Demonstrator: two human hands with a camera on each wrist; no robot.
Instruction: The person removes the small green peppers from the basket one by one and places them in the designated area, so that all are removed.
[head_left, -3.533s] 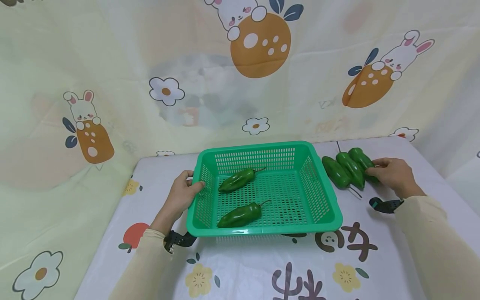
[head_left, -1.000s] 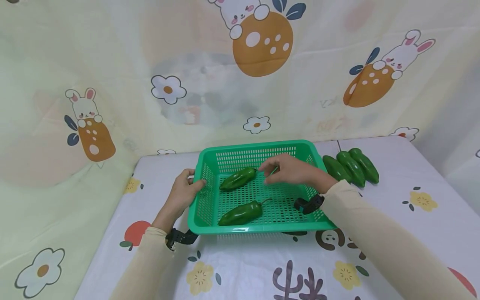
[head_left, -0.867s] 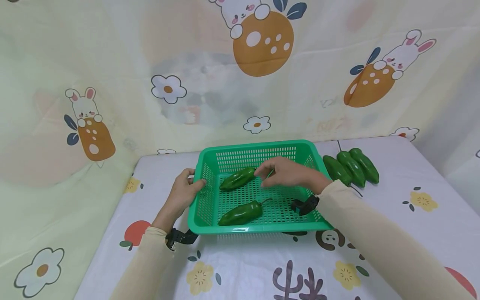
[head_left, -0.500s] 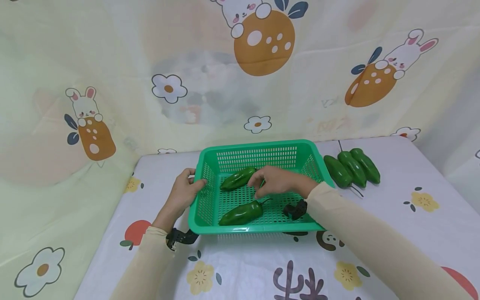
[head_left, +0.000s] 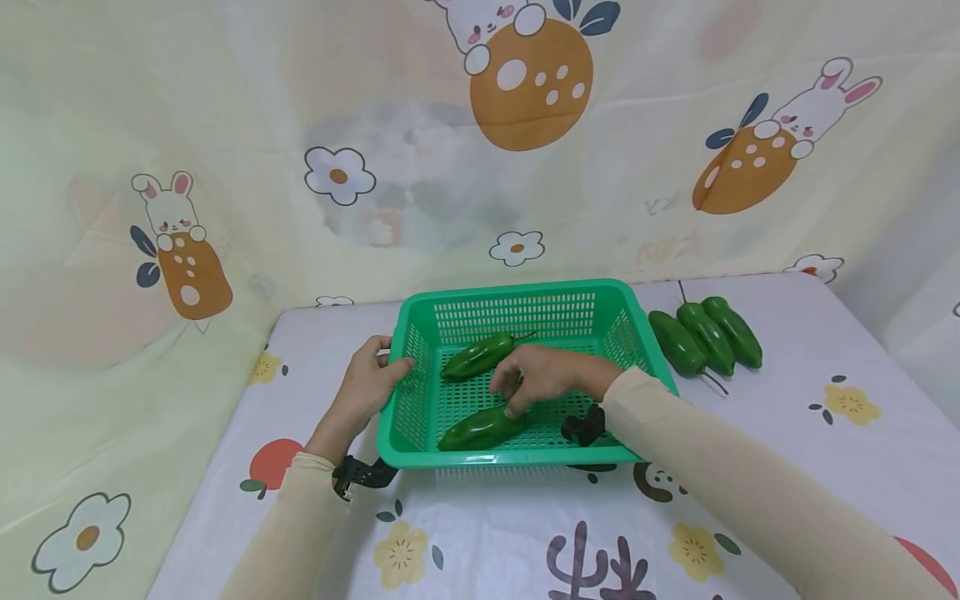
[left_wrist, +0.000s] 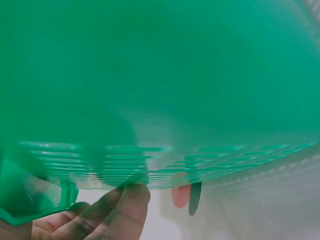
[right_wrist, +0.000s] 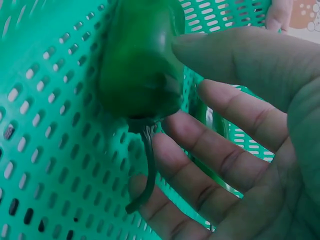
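A green plastic basket [head_left: 517,459] with slotted sides holds two long green peppers. My left hand [head_left: 363,383] grips its left wall, thumb over the rim and fingers outside; the left wrist view shows those fingertips [left_wrist: 132,200] beneath the slots. Inside the basket, my right hand [head_left: 547,373] is over the stem end of the nearer pepper [head_left: 480,430]. In the right wrist view the thumb touches the side of this pepper [right_wrist: 142,55], while the other fingers are spread beside its stem. The farther pepper [head_left: 477,358] lies behind, its stem pointing right.
Three more green peppers [head_left: 707,337] lie side by side on the table to the right of the basket. A patterned cloth [head_left: 457,533] covers the table, and a printed curtain [head_left: 420,225] hangs close behind it.
My right hand has left the row of peppers on the right, reached into the basket near the farther pepper, then come down to the nearer one. My left hand keeps its grip on the basket.
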